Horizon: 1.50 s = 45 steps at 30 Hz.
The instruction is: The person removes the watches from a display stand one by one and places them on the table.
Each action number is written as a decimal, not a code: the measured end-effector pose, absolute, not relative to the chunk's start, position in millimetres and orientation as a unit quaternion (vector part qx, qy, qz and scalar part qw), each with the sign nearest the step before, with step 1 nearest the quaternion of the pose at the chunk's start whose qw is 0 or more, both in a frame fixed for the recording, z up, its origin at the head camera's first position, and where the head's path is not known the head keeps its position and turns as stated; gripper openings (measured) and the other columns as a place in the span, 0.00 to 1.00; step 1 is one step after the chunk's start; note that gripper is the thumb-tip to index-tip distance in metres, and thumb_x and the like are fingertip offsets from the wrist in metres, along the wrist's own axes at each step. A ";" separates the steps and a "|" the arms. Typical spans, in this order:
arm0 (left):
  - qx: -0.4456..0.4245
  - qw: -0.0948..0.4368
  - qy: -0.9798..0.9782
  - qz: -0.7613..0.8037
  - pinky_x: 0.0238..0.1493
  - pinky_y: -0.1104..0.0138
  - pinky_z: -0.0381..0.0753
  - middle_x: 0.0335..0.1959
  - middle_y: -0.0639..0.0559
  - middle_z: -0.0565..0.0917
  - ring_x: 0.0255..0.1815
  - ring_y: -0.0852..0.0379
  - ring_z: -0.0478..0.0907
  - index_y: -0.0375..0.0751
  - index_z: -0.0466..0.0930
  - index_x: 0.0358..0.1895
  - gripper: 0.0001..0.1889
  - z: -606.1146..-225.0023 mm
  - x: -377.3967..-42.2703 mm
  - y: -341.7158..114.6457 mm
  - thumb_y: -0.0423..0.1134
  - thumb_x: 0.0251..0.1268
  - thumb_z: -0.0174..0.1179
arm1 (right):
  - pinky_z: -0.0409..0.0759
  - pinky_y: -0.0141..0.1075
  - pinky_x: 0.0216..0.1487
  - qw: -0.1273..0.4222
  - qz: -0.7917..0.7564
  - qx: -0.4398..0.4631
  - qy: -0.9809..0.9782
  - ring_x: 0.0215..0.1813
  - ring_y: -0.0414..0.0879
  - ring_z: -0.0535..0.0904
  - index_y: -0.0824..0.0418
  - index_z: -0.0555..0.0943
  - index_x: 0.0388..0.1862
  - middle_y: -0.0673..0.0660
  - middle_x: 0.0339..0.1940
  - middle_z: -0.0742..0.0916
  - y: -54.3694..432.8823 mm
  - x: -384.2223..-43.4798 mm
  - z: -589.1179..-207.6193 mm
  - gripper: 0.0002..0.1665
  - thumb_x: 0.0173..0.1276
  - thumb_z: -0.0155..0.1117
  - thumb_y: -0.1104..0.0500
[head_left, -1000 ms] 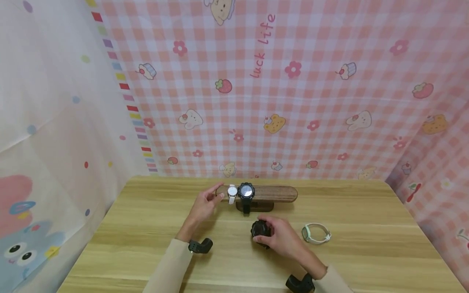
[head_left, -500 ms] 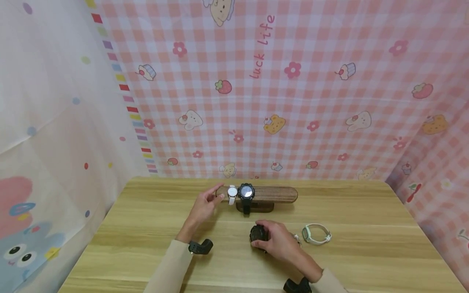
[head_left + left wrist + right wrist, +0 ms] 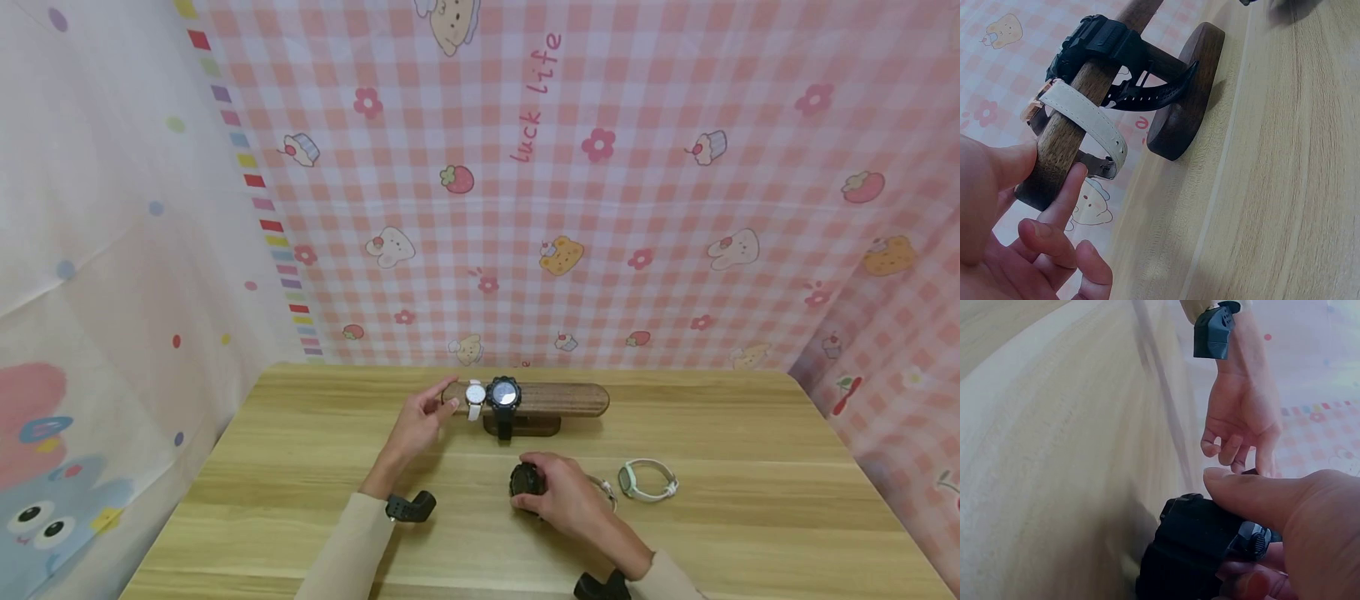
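Observation:
My left hand (image 3: pixel 412 425) pinches the left end of a wooden watch stand (image 3: pixel 562 398), thumb on one side and index finger on the other, as the left wrist view shows. On the bar beside that hand sits a watch with a white strap (image 3: pixel 1082 112). Right of it is a chunky black watch (image 3: pixel 505 392), its strap hanging down by the base (image 3: pixel 1194 94). Over the table in front of the stand, my right hand (image 3: pixel 567 493) grips another black watch (image 3: pixel 527 481) between thumb and fingers. In the right wrist view this black watch's strap (image 3: pixel 1188 544) faces the camera.
A pale mint watch with a closed white strap (image 3: pixel 648 481) lies on the wooden table (image 3: pixel 735 533), right of my right hand. Another light-strapped watch (image 3: pixel 609 492) is mostly hidden behind that hand. A pink checked cloth (image 3: pixel 495 217) hangs behind the table.
My right hand has drawn the black watch slightly left and toward me. Part of the light-strapped watch behind it has come into view. The left hand has stayed put.

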<state>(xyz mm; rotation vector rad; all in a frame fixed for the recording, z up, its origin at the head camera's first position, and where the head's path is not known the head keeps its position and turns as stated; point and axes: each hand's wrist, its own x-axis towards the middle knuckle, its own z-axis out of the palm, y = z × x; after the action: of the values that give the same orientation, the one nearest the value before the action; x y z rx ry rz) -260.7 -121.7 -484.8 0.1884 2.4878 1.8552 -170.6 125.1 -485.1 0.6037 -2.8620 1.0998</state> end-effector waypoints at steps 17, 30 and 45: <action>0.058 0.020 0.797 0.601 0.16 0.72 0.61 0.21 0.52 0.71 0.16 0.61 0.62 0.45 0.73 0.69 0.23 -464.7 -248.6 -117.3 0.34 0.72 0.58 | 0.75 0.33 0.32 -0.007 0.342 0.173 -0.924 0.32 0.40 0.74 0.68 0.81 0.56 0.55 0.35 0.84 121.7 -171.9 -486.3 0.34 0.53 0.80 0.54; 0.072 0.021 0.801 0.594 0.16 0.72 0.63 0.25 0.41 0.73 0.16 0.61 0.63 0.56 0.73 0.69 0.24 -487.1 -261.3 -124.4 0.41 0.72 0.59 | 0.72 0.30 0.27 -0.010 0.353 0.166 -0.921 0.26 0.37 0.72 0.70 0.80 0.58 0.47 0.24 0.80 121.2 -171.6 -486.0 0.37 0.53 0.80 0.53; 0.048 0.023 0.802 0.594 0.15 0.72 0.59 0.22 0.47 0.70 0.14 0.62 0.60 0.47 0.71 0.71 0.24 -487.8 -262.8 -120.6 0.36 0.73 0.57 | 0.69 0.30 0.24 0.017 0.396 0.114 -0.911 0.21 0.37 0.67 0.66 0.81 0.57 0.46 0.21 0.77 137.6 -181.0 -465.8 0.29 0.61 0.75 0.52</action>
<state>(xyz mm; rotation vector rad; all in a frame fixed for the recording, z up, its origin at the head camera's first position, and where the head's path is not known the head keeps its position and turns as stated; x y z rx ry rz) -262.8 -120.6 -487.8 0.1476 2.4848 1.8405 -181.0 137.6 -465.8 0.3531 -2.8314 1.2324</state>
